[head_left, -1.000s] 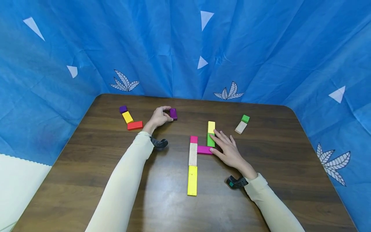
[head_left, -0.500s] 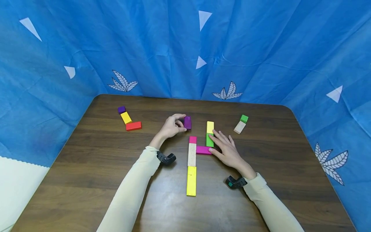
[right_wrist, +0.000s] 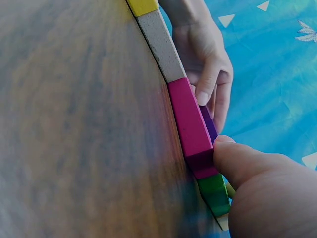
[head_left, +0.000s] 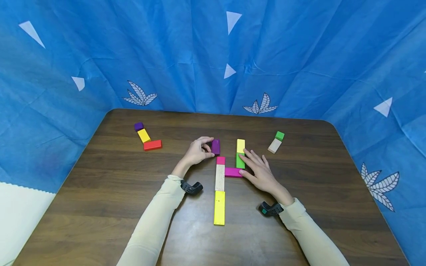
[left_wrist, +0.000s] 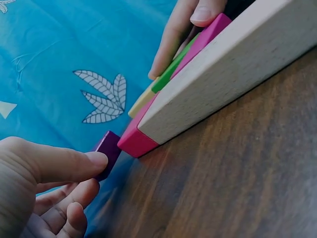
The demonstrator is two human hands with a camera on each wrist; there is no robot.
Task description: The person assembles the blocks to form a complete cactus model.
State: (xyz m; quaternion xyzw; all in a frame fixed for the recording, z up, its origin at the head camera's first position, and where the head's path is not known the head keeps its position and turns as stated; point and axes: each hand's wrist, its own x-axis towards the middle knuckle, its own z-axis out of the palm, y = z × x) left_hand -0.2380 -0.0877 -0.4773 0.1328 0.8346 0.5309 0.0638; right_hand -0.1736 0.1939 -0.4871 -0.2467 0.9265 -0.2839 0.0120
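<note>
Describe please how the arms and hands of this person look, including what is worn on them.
The left sleeve and right sleeve are plain, pale cream and long. A curved black device sits at the left wrist; a similar one at the right shows a small teal patch. No gloves are worn.

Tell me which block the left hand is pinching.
The purple block just beyond the small pink block; it alone is pinched by the left hand.

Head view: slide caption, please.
Left hand pinches a purple block; right hand touches a magenta block on the brown table.
</note>
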